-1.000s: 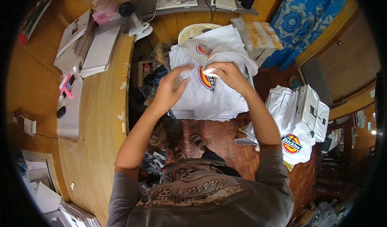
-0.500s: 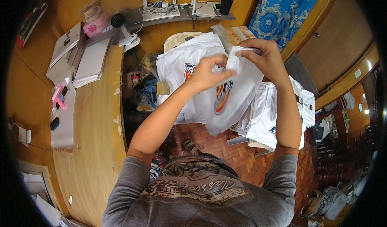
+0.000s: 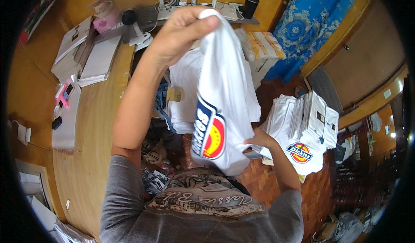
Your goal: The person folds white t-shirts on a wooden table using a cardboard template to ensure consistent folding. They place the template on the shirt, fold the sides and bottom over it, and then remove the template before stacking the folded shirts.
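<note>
A white printed garment hangs stretched between my two hands, with a red, yellow and dark blue logo near its lower end. Raised high in front, my left hand pinches its top edge between thumb and fingers. Lower and to the right, my right hand grips the garment's lower right edge; its fingertips are partly hidden. Behind the hanging garment lies a pile of white garments. To the right is a stack of folded white garments, with one printed piece spread toward me.
A long wooden table runs along my left, bearing stacks of white sheets and a pink object. At the back, a shelf holds white routers with cables and a black tumbler. A blue floral curtain hangs at the back right.
My left hand has risen and moved left with the garment's edge. My right hand has dropped from the top to the lower right edge. The garment now hangs extended, closer to me.
</note>
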Tool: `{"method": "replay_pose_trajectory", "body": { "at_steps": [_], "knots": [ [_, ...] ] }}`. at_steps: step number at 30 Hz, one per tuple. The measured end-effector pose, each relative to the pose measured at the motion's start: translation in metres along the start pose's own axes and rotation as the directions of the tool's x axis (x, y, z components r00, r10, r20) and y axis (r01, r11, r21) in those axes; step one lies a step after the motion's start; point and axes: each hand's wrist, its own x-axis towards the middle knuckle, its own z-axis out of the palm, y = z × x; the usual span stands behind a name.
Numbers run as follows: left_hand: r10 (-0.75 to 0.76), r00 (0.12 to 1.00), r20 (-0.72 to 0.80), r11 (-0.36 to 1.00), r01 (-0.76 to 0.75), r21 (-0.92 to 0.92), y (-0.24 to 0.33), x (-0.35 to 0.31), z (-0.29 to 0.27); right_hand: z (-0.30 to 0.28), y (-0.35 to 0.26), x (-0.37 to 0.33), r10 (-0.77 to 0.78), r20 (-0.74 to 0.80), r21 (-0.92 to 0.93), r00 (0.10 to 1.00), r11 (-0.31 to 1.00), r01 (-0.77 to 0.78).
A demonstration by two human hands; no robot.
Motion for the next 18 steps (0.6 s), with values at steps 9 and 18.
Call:
{"method": "replay_pose_trajectory", "body": {
  "at_steps": [9,18],
  "knots": [
    [-0.651,0.605,0.458,0.732,0.342,0.589,-0.096,-0.027,0.022,-0.222,-0.031,-0.272,-0.129,-0.844,-0.275,-0.520,0.938,0.213],
    [-0.103,0.799,0.592,0.982,-0.014,0.190,-0.111,-0.032,0.047,-0.251,-0.004,-0.360,-0.418,-0.684,-0.368,-0.598,0.905,-0.212]
  ]
}}
